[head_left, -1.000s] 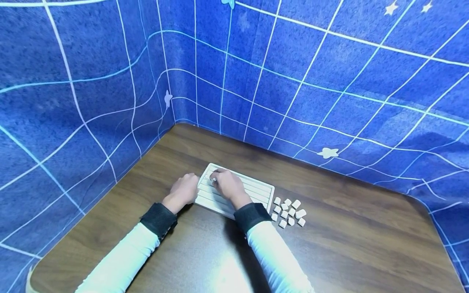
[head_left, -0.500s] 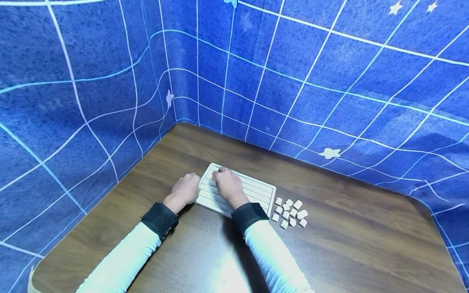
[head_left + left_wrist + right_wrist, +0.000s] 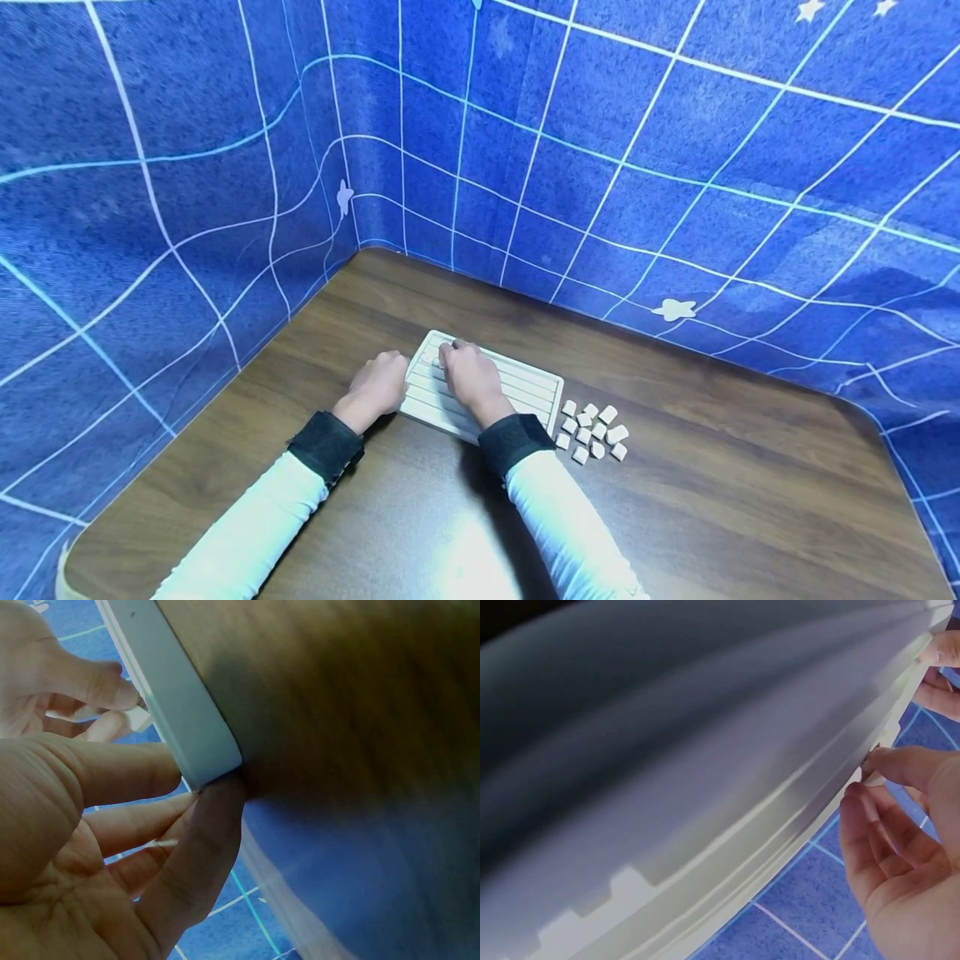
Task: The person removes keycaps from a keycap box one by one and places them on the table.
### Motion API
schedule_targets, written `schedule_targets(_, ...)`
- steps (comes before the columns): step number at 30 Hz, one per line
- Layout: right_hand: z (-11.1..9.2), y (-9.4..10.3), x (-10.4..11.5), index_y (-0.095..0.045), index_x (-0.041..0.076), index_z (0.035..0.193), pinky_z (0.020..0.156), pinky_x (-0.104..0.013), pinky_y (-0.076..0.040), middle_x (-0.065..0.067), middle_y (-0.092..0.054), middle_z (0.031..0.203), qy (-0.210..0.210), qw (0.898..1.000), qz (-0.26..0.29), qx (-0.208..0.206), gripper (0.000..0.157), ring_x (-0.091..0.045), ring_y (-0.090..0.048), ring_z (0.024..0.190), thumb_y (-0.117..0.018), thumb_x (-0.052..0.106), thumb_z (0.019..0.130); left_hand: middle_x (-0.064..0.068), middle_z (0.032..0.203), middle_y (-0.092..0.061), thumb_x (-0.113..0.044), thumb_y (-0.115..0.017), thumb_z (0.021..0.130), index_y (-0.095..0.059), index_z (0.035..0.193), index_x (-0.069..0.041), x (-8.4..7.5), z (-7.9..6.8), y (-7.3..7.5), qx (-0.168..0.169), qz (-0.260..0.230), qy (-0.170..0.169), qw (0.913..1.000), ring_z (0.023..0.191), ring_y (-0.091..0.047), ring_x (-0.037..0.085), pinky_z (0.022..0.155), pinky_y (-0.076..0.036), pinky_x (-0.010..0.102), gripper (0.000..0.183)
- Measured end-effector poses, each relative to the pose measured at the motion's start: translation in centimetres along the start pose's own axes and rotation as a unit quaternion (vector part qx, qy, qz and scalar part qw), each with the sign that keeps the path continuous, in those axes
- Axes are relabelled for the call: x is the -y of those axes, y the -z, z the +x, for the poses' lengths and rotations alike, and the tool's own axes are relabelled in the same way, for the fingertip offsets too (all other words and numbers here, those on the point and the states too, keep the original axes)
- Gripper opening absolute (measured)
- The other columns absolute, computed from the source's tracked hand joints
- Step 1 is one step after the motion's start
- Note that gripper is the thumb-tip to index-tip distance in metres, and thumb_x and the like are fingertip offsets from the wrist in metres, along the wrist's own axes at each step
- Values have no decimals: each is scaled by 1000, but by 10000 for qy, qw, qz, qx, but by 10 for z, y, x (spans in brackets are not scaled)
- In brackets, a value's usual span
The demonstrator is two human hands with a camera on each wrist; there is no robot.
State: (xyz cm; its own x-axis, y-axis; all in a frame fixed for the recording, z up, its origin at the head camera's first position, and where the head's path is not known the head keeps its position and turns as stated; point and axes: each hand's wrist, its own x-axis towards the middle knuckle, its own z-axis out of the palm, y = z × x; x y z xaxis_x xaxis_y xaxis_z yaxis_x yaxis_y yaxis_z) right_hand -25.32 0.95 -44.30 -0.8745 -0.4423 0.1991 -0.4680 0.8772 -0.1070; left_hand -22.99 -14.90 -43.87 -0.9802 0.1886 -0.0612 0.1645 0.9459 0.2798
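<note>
A white ridged tray [image 3: 525, 386] lies on the table, its long slots running lengthwise. My left hand [image 3: 377, 383] grips the tray's left end; in the left wrist view, the thumb [image 3: 135, 774] and fingers press on the tray's corner [image 3: 184, 712]. My right hand [image 3: 472, 377] reaches over the tray's far left part. Between its thumb and forefinger it pinches a small white block [image 3: 873, 778], right at a slot near the far edge. In the head view the right hand's fingers mostly hide this block. Small pale pieces [image 3: 429, 360] show just left of those fingertips.
Several small white blocks [image 3: 583, 435] lie loosely grouped just right of the tray. The brown wooden table [image 3: 735, 467] has rounded corners, and a blue curtain [image 3: 600, 150] with a line grid and stars stands along its far and left sides.
My right hand's fingertips have shifted slightly right and toward the tray's far edge, uncovering pale pieces to their left. The left hand keeps its grip, and the tray and loose blocks stay put.
</note>
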Motion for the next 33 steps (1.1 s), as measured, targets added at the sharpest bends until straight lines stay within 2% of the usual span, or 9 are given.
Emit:
schedule_targets(2, -1, 3, -1, -58, 13, 91, 59, -37, -58, -6, -66, 91, -55, 9999, 107, 8, 9, -22, -63, 78, -60, 9, 84, 19, 99, -63, -9, -62, 84, -66, 89, 3, 0, 0, 1, -15, -7, -8, 10000, 81, -63, 37, 68, -56, 50, 14)
schedule_targets(6, -5, 8, -3, -60, 15, 114, 64, -40, -60, -9, -66, 105, -147, 9993, 296, 157, 29, -25, -64, 88, -60, 11, 85, 20, 104, -63, -9, -62, 84, -66, 91, 3, 1, 0, 1, 15, -10, 20, 10000, 83, -63, 38, 70, -56, 50, 14)
schedule_targets(8, -7, 10, -4, -63, 17, 118, 66, -40, -60, -9, -66, 109, -161, 9991, 349, 199, 34, -26, -64, 91, -61, 11, 85, 21, 108, -63, -9, -61, 85, -66, 92, 3, 0, 1, 1, 42, -13, 61, 10000, 85, -63, 39, 72, -56, 51, 15)
schedule_targets(11, -12, 13, -9, -69, 15, 112, 66, -39, -60, -9, -66, 106, -115, 9987, 477, 127, 30, -24, -65, 88, -62, 9, 83, 23, 117, -62, -10, -61, 85, -66, 95, 3, -1, 1, 2, 79, -23, 68, 9999, 90, -62, 41, 76, -55, 52, 17)
schedule_targets(14, -19, 15, -15, -72, 11, 102, 64, -37, -60, -10, -66, 98, 20, 9979, 638, -104, 24, -23, -65, 80, -64, 7, 79, 24, 117, -61, -10, -61, 86, -66, 95, 3, -2, 1, 2, 96, -41, 67, 9999, 91, -62, 41, 77, -55, 52, 17)
schedule_targets(21, -37, 27, -28, -71, 7, 92, 59, -36, -57, -9, -64, 85, 239, 9940, 853, -642, 18, -19, -60, 68, -70, 9, 74, 18, 98, -62, -8, -61, 84, -65, 92, 2, 0, 0, 3, 39, -60, 23, 10000, 85, -62, 38, 73, -55, 50, 13)
schedule_targets(33, -78, 54, -37, -69, 9, 88, 58, -37, -55, -6, -63, 83, 290, 9930, 854, -760, 15, -17, -59, 65, -70, 9, 73, 19, 95, -62, -7, -58, 86, -65, 92, 4, 0, 1, 3, 92, -64, -39, 9999, 83, -61, 36, 73, -55, 50, 14)
